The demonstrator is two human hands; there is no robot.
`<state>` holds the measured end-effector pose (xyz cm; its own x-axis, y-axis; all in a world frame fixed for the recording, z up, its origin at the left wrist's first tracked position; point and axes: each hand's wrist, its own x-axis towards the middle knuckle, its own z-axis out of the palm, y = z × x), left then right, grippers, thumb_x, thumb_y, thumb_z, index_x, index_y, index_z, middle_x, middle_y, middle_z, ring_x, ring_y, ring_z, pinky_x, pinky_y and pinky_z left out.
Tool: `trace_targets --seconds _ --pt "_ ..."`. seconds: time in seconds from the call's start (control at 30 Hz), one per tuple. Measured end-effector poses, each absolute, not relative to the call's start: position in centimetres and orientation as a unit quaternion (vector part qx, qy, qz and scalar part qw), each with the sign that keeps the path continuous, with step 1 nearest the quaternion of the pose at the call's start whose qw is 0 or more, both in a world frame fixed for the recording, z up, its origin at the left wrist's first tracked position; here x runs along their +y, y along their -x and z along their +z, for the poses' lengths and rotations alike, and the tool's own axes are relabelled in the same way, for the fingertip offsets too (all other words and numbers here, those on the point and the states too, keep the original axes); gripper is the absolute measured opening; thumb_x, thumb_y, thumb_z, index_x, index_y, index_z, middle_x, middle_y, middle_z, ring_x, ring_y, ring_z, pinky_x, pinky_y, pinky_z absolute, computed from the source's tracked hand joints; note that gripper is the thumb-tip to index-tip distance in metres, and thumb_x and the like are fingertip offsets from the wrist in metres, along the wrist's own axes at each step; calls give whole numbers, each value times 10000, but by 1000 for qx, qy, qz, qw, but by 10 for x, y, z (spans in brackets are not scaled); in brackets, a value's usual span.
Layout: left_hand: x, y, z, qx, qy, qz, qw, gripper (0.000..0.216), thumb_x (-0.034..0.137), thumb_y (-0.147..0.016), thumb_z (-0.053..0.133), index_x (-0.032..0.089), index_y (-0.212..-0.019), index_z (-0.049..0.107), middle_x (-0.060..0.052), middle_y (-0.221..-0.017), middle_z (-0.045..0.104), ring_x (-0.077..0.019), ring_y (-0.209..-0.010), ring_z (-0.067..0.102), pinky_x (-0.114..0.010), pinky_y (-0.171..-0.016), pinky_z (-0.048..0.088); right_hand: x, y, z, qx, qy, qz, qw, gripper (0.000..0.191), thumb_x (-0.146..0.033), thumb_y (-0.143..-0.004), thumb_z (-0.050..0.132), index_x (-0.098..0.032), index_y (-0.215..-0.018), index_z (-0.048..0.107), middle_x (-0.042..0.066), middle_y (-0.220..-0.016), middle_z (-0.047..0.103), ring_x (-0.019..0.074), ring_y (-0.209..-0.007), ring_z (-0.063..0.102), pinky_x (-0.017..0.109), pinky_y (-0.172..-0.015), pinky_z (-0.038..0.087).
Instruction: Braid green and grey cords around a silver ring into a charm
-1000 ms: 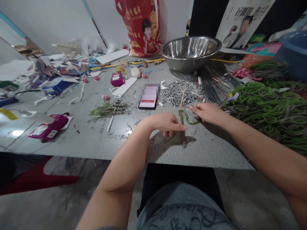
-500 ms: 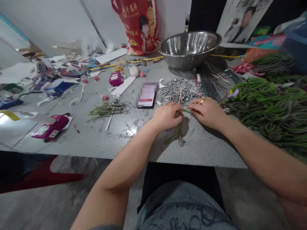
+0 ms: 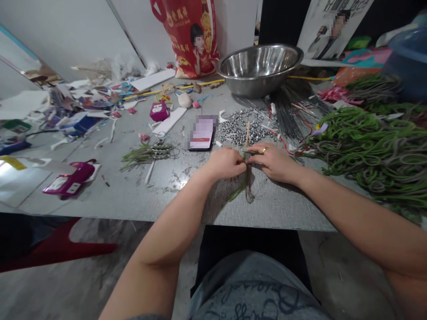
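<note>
In the head view, I am leaning over the grey table (image 3: 180, 202) with both arms reaching forward. My left hand (image 3: 228, 162) is pinching a small bunch of green and grey cords (image 3: 247, 184), the fingers curling and the thumb pressing in beside them. My right hand (image 3: 275, 163), wearing a gold ring (image 3: 264, 150), is meeting it at the same spot; its thumb and forefinger are touching the bunch, though I cannot tell whether they are gripping it. The cords are lying between my hands, their loose ends trailing toward me over the tabletop. A thin wooden stick (image 3: 247, 132) is standing up just beyond my fingertips, its lower end hiding near the bunch.

Past the stick, silver beads (image 3: 235, 126) are spreading across the table, and a phone (image 3: 202, 137) is lying to their left. Farther left, another cord bundle (image 3: 145, 154) is resting with silver beads on it, and a purple item (image 3: 70, 178) is lying near the table's front. On my right, a big heap of green and grey cords (image 3: 360, 155) is covering the surface. Behind the beads, a steel bowl (image 3: 256, 85) is sitting beside dark thin strands (image 3: 288, 113), and a red bag (image 3: 187, 44) is standing against the wall.
</note>
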<state>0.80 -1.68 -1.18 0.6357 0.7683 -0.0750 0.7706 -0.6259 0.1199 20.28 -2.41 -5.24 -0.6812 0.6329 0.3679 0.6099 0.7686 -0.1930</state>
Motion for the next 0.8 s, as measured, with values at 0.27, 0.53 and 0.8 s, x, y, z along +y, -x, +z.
trace_targets --seconds 0.27,0.53,0.8 --pt "-19 -10 -18 415 -894 113 125 211 208 -740 488 177 -911 609 -24 -815 650 -148 -714 571 -259 -611 398 -26 -206 -50 -914 349 39 204 427 -13 -700 472 -220 -998 696 89 -1115 614 234 -1064 506 441 -930 408" --pt "-16 -12 -28 412 -895 102 138 271 156 -761 487 206 -944 681 -34 -903 674 -176 -845 606 -281 -708 459 -31 -204 -44 -916 356 25 181 353 -60 -756 484 -223 -938 737 96 -921 638 233 -898 530 408 -797 450" --pt "-20 -19 -24 445 -887 56 114 318 183 -830 431 239 -973 709 -40 -890 673 -180 -814 619 -287 -690 473 -31 -206 -53 -910 353 36 216 354 -54 -738 480 -211 -931 731 76 -879 642 212 -863 541 373 -775 469"
